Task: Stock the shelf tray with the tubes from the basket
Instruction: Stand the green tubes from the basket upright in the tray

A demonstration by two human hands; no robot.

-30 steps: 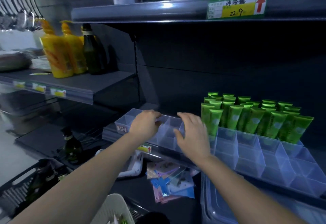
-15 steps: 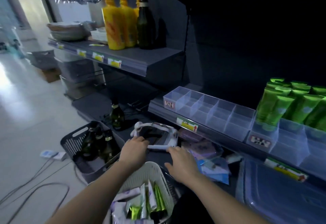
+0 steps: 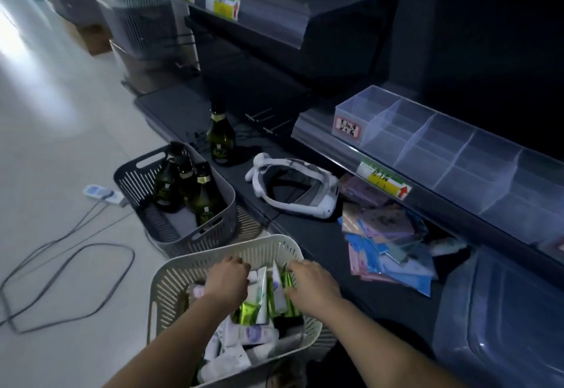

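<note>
While both hands are down in the white basket (image 3: 180, 284), the tubes (image 3: 253, 305) lie there in a loose heap, green and white mixed, some standing on end. Left hand (image 3: 227, 277), right hand (image 3: 311, 281): fingers curled down among the tubes with the tips hidden, so I cannot tell whether either has a grip. Shelf tray (image 3: 427, 149) sits up right on the shelf; its visible compartments hold no tubes. The tubes are likely light, soft-bodied and glossy, so slippery. Best pinched near the stiff cap or crimped end, not mid-body.
</note>
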